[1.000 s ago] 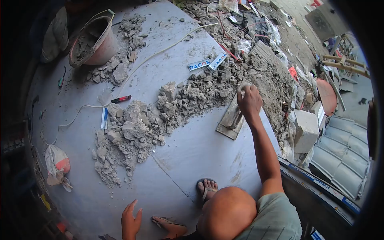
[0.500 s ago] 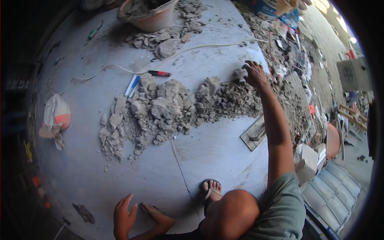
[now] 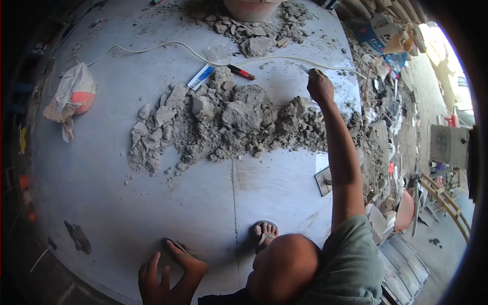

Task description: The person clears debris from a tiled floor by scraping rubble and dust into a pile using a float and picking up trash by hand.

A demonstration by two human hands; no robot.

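Observation:
My right hand (image 3: 320, 86) is stretched out past the rubble, closed around a small flat-bladed tool (image 3: 303, 68) that looks like a putty knife; its handle is hidden in my fist. Below that hand lies a long heap of broken grey mortar (image 3: 244, 114), with lumps and crumbs. My left hand (image 3: 155, 279) hangs by my left foot, fingers apart and holding nothing. A flat trowel (image 3: 323, 182) rests on the floor beside my right forearm, which partly covers it.
A red-and-black cutter (image 3: 241, 72) and a blue-and-white packet (image 3: 201, 76) lie behind the heap. A pale cable (image 3: 183, 46) crosses the floor. A rubble tub (image 3: 251, 9) stands at the back, a torn bag (image 3: 76, 91) at left. Debris (image 3: 378, 132) lines the right side.
The view has shifted. My right hand, earlier at a grey lump by the heap's far edge, has moved beyond it and now grips the flat-bladed tool. My left hand remains low.

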